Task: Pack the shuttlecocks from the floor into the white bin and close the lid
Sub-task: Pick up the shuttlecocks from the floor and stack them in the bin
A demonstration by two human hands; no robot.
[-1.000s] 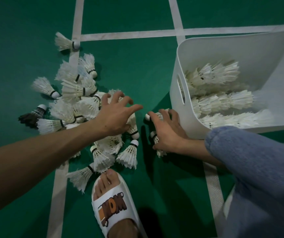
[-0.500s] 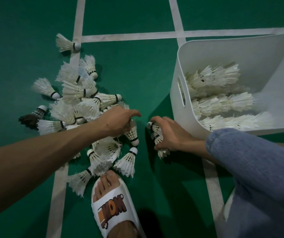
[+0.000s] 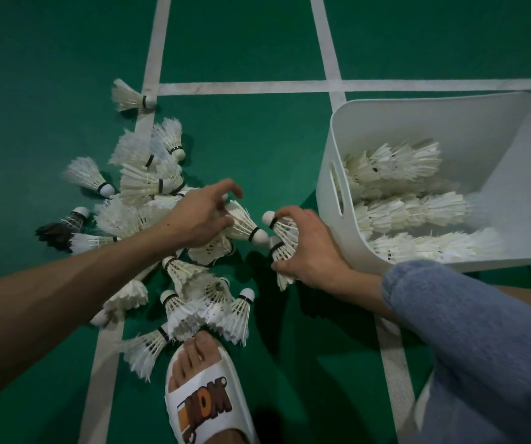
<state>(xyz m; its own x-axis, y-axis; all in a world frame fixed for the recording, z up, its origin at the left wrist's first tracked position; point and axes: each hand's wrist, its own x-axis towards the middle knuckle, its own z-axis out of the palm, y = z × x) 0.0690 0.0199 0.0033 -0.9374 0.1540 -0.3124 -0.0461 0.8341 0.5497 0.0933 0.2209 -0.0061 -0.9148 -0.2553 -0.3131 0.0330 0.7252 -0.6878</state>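
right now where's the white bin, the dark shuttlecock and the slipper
white bin (image 3: pixel 328 200): head view, on its left wall by the handle slot
dark shuttlecock (image 3: pixel 60 230): head view, on its dark feathers
slipper (image 3: pixel 201 408): head view, on its printed strap

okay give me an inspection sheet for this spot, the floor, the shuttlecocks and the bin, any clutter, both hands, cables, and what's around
Surface: green court floor with white lines.
Job's things: loose shuttlecocks heaped on the floor left of the white bin; the bin is tilted open toward the camera, with rows of stacked shuttlecocks inside. Lid: cannot tell.
Clutter: one dark shuttlecock at the heap's left edge.
Grippers: left hand grips a single shuttlecock; right hand holds a short stack of shuttlecocks near the bin.
Cables: nothing seen.
Surroundings: a foot in a white slipper touches the heap's near edge; a blue sleeve at lower right.
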